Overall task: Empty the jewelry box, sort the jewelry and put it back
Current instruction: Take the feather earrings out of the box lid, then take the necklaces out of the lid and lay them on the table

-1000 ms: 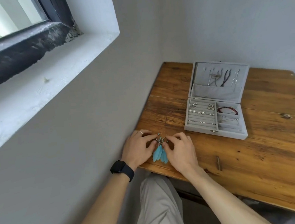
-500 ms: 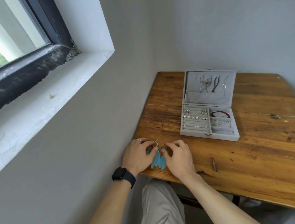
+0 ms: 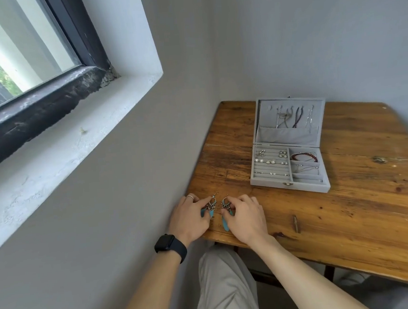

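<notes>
Pinched in my left hand (image 3: 191, 217) is the left feather earring (image 3: 211, 205), in my right hand (image 3: 246, 214) the right feather earring (image 3: 225, 205), on the table (image 3: 351, 215). The open jewelry box (image 3: 274, 184) lies forward-right, nearer my right hand.

Both forearms stretch forward to the near left corner of the bench (image 3: 351, 215). Left hand (image 3: 187, 219) and right hand (image 3: 246, 218) sit knuckles up, just apart, fingers curled, left pinching the left earring (image 3: 211, 205), right the right earring (image 3: 226, 204).
</notes>
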`<state>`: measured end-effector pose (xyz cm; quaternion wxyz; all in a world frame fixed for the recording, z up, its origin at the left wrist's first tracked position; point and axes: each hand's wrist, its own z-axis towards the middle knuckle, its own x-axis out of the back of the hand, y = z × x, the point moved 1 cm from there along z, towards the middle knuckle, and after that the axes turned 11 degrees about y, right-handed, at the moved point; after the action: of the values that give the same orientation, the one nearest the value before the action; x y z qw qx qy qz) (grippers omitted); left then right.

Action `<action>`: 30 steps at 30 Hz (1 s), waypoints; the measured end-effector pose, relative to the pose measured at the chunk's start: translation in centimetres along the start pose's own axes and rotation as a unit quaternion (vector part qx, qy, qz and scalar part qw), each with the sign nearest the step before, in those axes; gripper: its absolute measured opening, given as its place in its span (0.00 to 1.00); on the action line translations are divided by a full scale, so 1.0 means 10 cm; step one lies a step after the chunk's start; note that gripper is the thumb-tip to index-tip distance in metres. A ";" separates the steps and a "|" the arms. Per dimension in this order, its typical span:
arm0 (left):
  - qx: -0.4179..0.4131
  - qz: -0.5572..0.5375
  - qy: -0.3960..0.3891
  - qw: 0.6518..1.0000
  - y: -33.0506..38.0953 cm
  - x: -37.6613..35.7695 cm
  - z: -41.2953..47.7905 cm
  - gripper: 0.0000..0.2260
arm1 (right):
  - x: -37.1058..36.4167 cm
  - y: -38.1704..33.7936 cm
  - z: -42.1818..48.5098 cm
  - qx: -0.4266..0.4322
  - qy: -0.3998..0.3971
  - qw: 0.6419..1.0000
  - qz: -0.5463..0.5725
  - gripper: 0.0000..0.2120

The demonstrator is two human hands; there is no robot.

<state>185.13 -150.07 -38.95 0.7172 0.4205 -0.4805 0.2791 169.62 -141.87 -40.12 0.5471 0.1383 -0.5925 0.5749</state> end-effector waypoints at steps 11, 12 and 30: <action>0.012 -0.016 -0.012 1.000 0.08 0.09 0.00 0.20 | 0.20 0.11 -0.03 -0.004 -0.001 0.995 0.101 0.21; 0.011 -0.013 -0.011 1.000 0.11 0.10 0.01 0.20 | 0.25 0.13 -0.04 0.004 0.000 0.995 0.103 0.20; -0.139 -0.017 0.070 0.988 1.28 0.13 1.05 0.21 | 1.46 0.80 0.80 0.095 0.120 0.988 0.006 0.17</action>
<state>170.55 -152.98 -31.54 0.8053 0.3044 -0.4557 0.2263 154.05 -139.29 -30.54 0.5952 0.1161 -0.4660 0.6443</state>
